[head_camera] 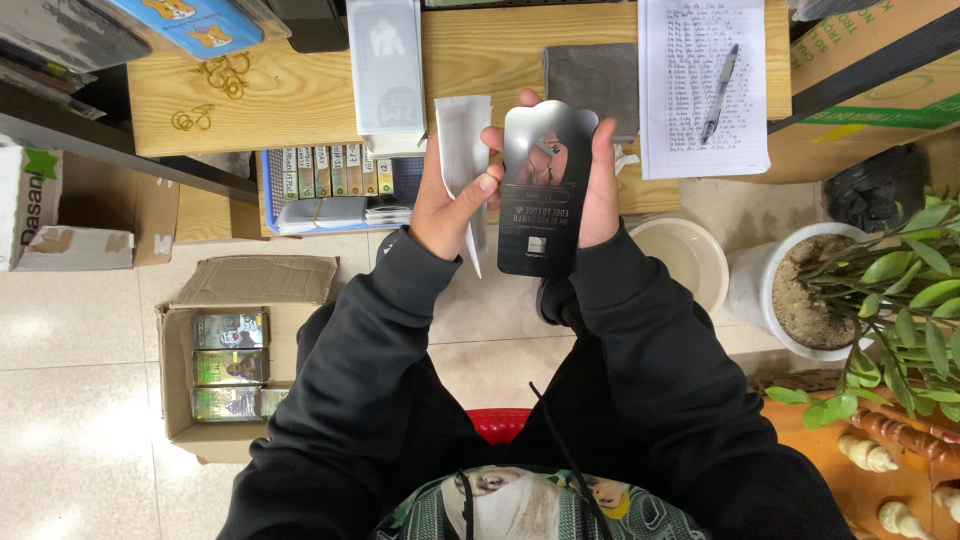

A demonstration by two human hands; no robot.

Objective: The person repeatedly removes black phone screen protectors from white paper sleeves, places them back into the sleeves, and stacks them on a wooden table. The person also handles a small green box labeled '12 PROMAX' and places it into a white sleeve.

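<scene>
1. Up in front of the chest, both arms in black sleeves (640, 330) bend inward, so that the two hands meet just below the edge of the wooden table (300, 95).
2. The left hand (447, 205) is turned with its palm toward the middle, its thumb stretched across to the left edge of a flat black card (540, 215), and its fingers curled around a slim white pouch (464, 160).
3. That pouch stands upright in the left hand's grip, its top rising above the fingers and its narrow lower end poking out below the palm, just beside the black card.
4. The right hand (600, 190) clasps the black card along its right edge, fingers (603, 140) laid flat up the side and the thumb hidden behind it, so the hand is closed on the card rather than spread.
5. The black card is held upright between the two hands, with a shiny rounded cut-out at its top and a small pale square near its bottom; its lower end hangs free below both hands.
6. Behind the hands on the table lie a grey cloth (592, 80), a sheet of written paper (700, 90) with a pen (720, 90) on it, and a tall white packet (385, 70).
7. Lower left on the tiled floor sits an open cardboard box (180, 400) of small cartons; a potted plant (880, 290) stands at the right.
</scene>
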